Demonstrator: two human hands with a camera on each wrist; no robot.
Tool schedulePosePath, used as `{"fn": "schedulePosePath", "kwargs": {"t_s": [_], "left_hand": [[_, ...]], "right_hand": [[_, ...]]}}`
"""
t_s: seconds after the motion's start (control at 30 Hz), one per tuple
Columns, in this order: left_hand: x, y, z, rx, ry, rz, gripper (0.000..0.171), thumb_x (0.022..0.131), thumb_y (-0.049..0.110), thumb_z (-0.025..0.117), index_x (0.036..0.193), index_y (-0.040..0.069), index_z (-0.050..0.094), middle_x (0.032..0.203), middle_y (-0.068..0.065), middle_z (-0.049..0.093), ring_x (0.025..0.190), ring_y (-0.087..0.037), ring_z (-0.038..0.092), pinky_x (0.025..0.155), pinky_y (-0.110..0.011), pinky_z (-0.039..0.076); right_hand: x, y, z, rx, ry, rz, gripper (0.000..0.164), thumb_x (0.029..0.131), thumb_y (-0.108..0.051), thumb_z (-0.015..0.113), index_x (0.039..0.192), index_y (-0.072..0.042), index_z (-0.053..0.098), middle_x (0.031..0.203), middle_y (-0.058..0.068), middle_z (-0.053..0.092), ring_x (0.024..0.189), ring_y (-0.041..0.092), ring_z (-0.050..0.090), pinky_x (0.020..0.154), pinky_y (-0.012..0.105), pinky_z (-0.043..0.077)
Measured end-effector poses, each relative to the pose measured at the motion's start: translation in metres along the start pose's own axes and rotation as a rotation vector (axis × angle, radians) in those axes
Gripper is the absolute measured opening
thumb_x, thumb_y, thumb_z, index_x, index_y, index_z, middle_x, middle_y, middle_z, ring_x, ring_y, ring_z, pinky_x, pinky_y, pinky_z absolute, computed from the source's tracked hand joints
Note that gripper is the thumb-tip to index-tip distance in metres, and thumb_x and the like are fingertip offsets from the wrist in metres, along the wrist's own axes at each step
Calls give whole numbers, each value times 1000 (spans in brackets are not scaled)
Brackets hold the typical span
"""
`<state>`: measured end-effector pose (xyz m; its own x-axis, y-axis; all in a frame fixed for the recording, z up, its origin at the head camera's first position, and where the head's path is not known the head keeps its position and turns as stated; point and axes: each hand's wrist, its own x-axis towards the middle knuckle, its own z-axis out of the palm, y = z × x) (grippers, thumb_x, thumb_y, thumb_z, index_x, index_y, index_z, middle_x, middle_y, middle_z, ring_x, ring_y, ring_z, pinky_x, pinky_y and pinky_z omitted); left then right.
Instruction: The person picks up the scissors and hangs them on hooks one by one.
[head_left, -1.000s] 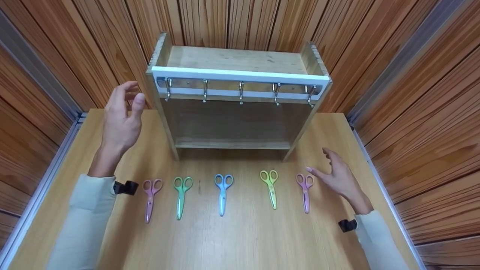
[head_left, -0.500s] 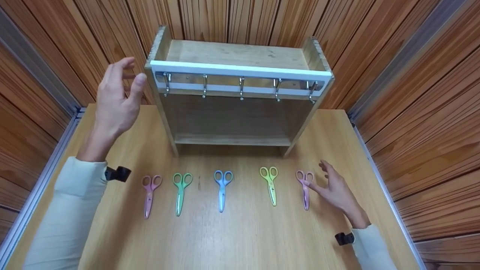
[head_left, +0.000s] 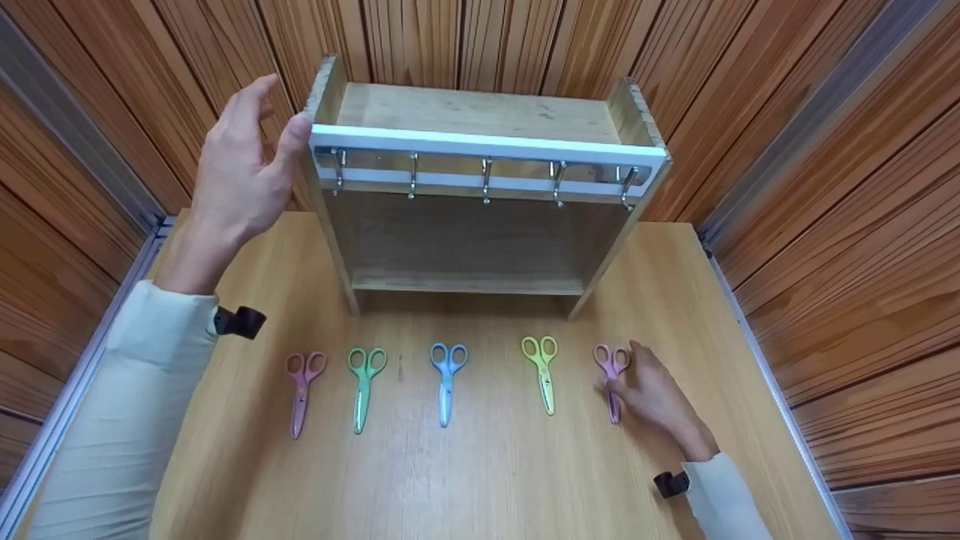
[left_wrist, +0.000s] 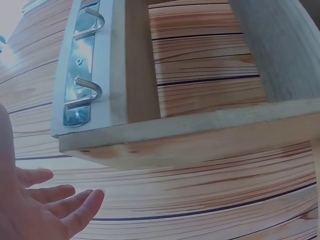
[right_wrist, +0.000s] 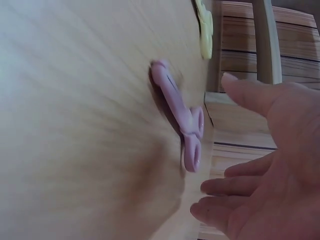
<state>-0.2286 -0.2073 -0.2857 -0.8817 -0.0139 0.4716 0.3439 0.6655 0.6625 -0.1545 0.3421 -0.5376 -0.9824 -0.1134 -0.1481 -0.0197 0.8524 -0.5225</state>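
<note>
My left hand [head_left: 244,165] is raised beside the upper left corner of a wooden shelf [head_left: 465,285], fingers spread and holding nothing. In the left wrist view a gap shows between those fingers [left_wrist: 75,207] and the shelf's side. My right hand [head_left: 656,394] hovers close over the right-hand pink scissors [head_left: 612,367], thumb and fingers apart; the right wrist view shows the scissors [right_wrist: 175,102] lying on the table, not gripped. Along the shelf's front top runs a white rail with several metal hooks [head_left: 487,180].
Left of the right hand, yellow scissors [head_left: 544,375], blue scissors [head_left: 446,382], green scissors [head_left: 362,390] and another pink pair of scissors [head_left: 300,394] lie in a row on the wooden table [head_left: 480,487]. Wood-panelled walls [head_left: 862,300] enclose the back and sides.
My left hand has risen toward the shelf's top left corner. The right hand has moved left and down, closer to the right-hand pink scissors. The scissors lie as before.
</note>
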Motion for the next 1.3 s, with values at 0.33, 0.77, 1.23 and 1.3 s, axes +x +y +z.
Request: {"fn": "schedulePosePath", "kwargs": {"t_s": [0.33,0.77,1.23,1.3], "left_hand": [[16,9,6,125,-76,6,84,104,68,43,166,13,30,174,-13,29,160,-35,31,132,-56,24],[35,8,14,168,-185,-90,85,104,71,33,167,13,27,166,-19,39,148,-42,45,124,-62,36],[44,14,31,231,-259,-133,96,103,75,26,169,7,9,177,-10,2,78,-35,51,107,-50,52],[44,14,33,241,-258,-135,95,103,75,26,169,7,10,178,-10,3,72,-33,51,96,-49,56]], "right_hand": [[7,-11,18,-39,35,9,69,97,-33,76,137,14,46,123,23,51,91,27,58,71,31,51],[12,-18,29,-349,170,-162,56,98,-14,67,127,30,49,132,50,54,131,65,49,110,68,47],[12,-17,31,-254,189,-107,20,97,-6,64,101,13,60,99,28,63,90,37,59,84,56,59],[12,-17,32,-248,203,-109,16,97,-5,64,95,10,61,91,23,62,85,34,59,81,54,59]]}}
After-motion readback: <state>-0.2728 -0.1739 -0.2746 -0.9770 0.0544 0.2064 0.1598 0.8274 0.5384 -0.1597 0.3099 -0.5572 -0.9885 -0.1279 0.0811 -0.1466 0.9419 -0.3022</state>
